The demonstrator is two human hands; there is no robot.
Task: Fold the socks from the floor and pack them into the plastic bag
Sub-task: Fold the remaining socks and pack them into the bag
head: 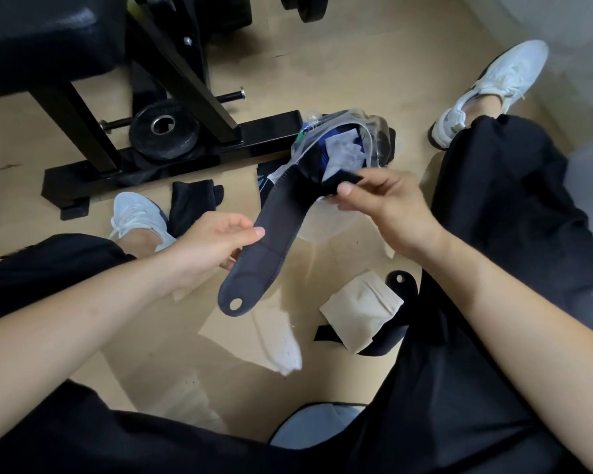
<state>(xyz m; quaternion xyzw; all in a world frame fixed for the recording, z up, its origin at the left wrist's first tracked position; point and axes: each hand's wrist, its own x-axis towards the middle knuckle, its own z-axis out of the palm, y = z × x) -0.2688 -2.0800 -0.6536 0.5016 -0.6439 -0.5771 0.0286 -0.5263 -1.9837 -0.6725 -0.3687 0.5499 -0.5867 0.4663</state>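
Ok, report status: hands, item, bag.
Left hand pinches dark grey strip mid-length, right hand its top end. Plastic bag behind, part filled. White sock loose on floor.

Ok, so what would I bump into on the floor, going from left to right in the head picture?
weight plate → white sock → beige sock → right shoe

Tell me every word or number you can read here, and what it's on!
Nothing here can be read for sure.
Weight plate: raised marks on its face, too blurred to read.
Right shoe: dark marks on the heel, too small to read.
Plastic bag: blue and white print inside, no letters legible.
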